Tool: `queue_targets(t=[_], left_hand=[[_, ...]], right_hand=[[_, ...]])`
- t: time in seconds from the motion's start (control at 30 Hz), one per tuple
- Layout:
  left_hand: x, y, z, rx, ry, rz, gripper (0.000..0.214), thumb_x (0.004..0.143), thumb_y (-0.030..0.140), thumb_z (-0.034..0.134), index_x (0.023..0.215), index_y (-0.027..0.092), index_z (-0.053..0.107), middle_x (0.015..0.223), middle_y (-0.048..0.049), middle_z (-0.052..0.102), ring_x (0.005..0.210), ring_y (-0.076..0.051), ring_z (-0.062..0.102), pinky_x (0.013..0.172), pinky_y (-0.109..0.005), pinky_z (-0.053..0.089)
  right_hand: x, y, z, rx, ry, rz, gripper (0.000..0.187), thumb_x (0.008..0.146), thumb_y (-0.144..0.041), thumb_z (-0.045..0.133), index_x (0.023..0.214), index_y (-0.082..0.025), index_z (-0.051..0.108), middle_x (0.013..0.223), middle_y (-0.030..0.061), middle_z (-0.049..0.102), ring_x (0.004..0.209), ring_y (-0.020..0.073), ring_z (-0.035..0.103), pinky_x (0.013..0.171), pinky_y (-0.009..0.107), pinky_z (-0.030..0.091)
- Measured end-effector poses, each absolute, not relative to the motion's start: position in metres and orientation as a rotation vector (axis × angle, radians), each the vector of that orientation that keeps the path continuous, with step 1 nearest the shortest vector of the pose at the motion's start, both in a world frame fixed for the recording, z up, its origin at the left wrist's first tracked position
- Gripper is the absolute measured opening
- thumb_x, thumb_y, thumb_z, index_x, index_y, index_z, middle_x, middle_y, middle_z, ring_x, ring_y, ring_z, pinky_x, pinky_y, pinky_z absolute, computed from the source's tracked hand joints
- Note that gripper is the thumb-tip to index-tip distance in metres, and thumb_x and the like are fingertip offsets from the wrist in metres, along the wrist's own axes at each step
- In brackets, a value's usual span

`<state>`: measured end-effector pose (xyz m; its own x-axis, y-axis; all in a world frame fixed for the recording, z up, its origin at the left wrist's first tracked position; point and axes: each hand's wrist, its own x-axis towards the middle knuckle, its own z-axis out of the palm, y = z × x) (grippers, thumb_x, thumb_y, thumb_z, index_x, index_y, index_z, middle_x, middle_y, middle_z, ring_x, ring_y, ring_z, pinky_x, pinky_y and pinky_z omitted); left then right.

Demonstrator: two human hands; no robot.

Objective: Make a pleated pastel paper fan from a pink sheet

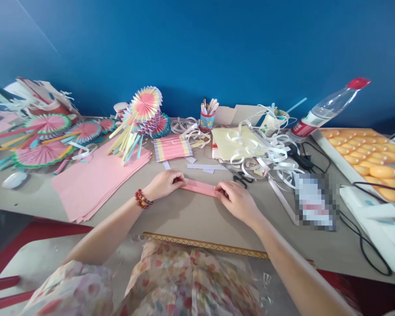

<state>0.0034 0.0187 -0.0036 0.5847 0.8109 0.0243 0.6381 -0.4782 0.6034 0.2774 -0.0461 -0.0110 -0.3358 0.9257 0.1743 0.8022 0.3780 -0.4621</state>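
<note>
Between my two hands a narrow folded strip of pink paper (200, 187) is held just over the table. My left hand (164, 183), with a beaded bracelet (142, 199) at the wrist, pinches its left end. The fingers of my right hand (236, 198) close on the right end. Just beyond lies a pleated pink sheet with yellow and lilac edges (173, 148), beside pale paper strips (207, 167). Black-handled scissors (242, 179) rest past my right hand, partly covered by white ribbon curls (266, 151). A stack of pink paper (98, 180) is left of my left hand.
Pleated paper rosettes (147, 104) and paper fans (41, 153) stand at the back left. A pen cup (207, 119) is at the back middle. To the right are a plastic bottle (329, 109), a tray of orange oval pieces (319, 142) and a black cable (362, 245).
</note>
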Motion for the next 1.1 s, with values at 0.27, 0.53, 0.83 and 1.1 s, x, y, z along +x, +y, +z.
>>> queue_targets(t=[0.27,0.53,0.83,1.1], left_hand=[[0.0072,0.0185,-0.0002,2.338,1.189,0.375,0.017,0.093,0.028,0.049,0.084,0.019,0.061,0.086,-0.002,0.067,0.077,-0.017,0.06,0.069,-0.026,0.04],[0.0082,0.0195,-0.0006,2.333,1.208,0.392,0.015,0.092,0.028,0.051,0.083,0.019,0.06,0.084,-0.0016,0.066,0.076,-0.016,0.06,0.068,-0.026,0.04],[0.0078,0.0246,-0.0052,2.321,1.215,0.408,0.016,0.091,0.029,0.053,0.083,0.02,0.062,0.087,-0.0016,0.067,0.076,-0.016,0.06,0.067,-0.025,0.04],[0.0061,0.0247,-0.0037,2.314,1.163,0.402,0.017,0.09,0.031,0.055,0.081,0.019,0.062,0.083,-0.0014,0.064,0.073,-0.015,0.059,0.067,-0.024,0.04]], right_hand=[[0.2777,-0.0451,-0.0147,-1.498,-2.226,0.396,0.01,0.09,-0.02,0.051,0.081,-0.023,0.054,0.082,0.0027,0.066,0.08,0.0196,0.06,0.071,0.029,0.041],[0.2774,-0.0452,-0.0147,-1.492,-2.23,0.378,0.01,0.09,-0.02,0.05,0.082,-0.023,0.054,0.083,0.0034,0.066,0.081,0.02,0.061,0.071,0.029,0.042],[0.2762,-0.0449,-0.0136,-1.506,-2.231,0.375,0.012,0.091,-0.023,0.049,0.081,-0.023,0.055,0.08,0.004,0.066,0.078,0.0201,0.06,0.069,0.029,0.042],[0.2766,-0.0449,-0.0134,-1.512,-2.234,0.377,0.009,0.089,-0.02,0.05,0.081,-0.023,0.054,0.081,0.0032,0.066,0.078,0.02,0.06,0.069,0.029,0.041]])
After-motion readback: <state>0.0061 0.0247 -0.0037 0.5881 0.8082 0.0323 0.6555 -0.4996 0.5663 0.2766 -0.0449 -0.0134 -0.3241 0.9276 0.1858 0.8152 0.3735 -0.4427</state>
